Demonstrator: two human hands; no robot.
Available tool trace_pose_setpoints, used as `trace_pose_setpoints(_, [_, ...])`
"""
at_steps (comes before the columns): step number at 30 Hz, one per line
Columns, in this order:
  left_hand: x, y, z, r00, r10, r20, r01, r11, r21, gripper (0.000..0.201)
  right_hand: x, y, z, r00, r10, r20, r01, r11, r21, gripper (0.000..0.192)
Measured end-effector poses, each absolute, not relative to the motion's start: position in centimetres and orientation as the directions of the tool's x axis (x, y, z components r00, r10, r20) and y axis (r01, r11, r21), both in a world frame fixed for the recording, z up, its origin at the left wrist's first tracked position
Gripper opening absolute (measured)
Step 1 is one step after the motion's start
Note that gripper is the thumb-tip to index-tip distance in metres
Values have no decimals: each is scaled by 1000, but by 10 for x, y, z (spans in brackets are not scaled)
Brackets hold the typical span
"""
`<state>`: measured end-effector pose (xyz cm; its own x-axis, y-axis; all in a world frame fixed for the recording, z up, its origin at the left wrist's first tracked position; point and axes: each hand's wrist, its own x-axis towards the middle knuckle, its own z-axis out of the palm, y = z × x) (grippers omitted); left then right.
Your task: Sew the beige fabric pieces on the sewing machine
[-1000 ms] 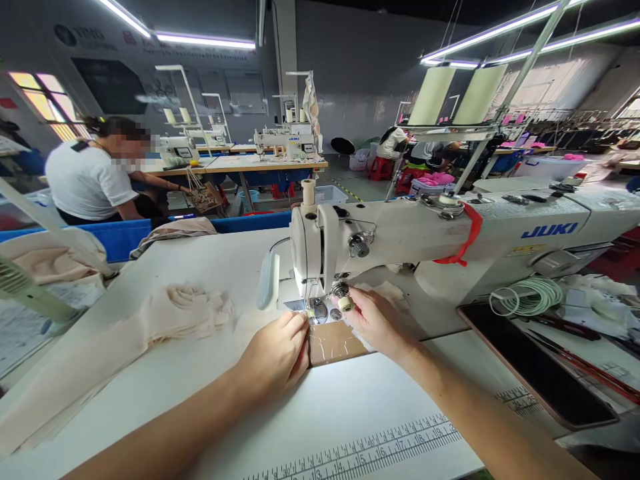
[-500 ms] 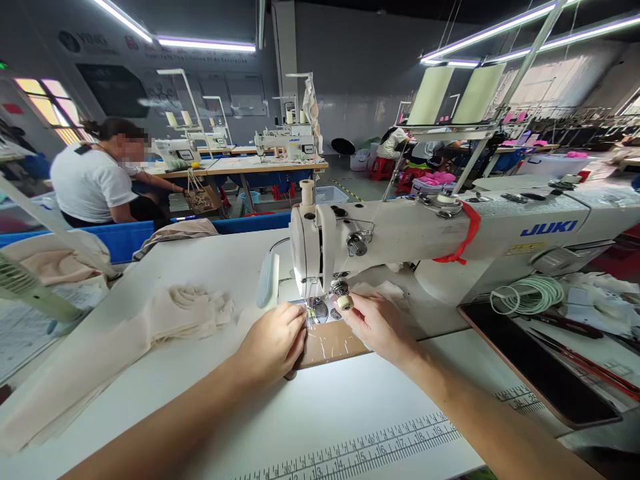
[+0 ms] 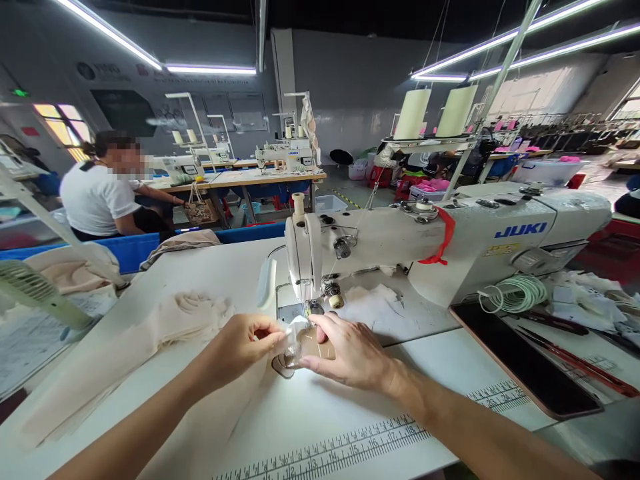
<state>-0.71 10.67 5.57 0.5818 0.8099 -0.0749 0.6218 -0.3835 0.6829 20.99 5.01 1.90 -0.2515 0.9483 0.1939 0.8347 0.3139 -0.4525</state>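
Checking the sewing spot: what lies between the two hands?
In the head view, pale fabric and part of a brown piece lie between the left hand and the right hand.

Piled cloth [image 3: 137, 350] looks matt, the sewing machine [image 3: 385, 237] smooth and glossy.
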Motion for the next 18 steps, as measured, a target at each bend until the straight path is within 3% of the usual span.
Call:
trace_pose_setpoints(3, [0, 84, 66, 593, 799, -98, 575, -335, 746, 44, 200, 49, 18, -197, 970, 142, 839, 242, -488, 52])
trace_pose_setpoints(7, [-1, 72, 67, 617, 782, -88, 524, -325, 787, 43, 200, 54, 9, -273, 928, 254, 753, 370, -544, 18])
trace_pose_setpoints(11, [-28, 81, 60, 564, 801, -199, 506, -145, 850, 49, 209, 56, 3, -220, 929, 298, 609, 369, -702, 16])
trace_pose_setpoints(14, [-52, 81, 54, 489, 829, -271, 676, -163, 719, 46, 213, 57, 0, -230, 929, 291, 596, 371, -713, 13])
trace_pose_setpoints(16, [-63, 78, 49, 434, 872, -227, 801, -258, 541, 37, 212, 58, -3, -304, 882, 359, 676, 466, -572, 10])
trace_pose_setpoints(18, [-70, 76, 45, 373, 911, -173, 888, -297, 352, 28, 210, 58, -6, -414, 801, 432, 744, 571, -346, 17])
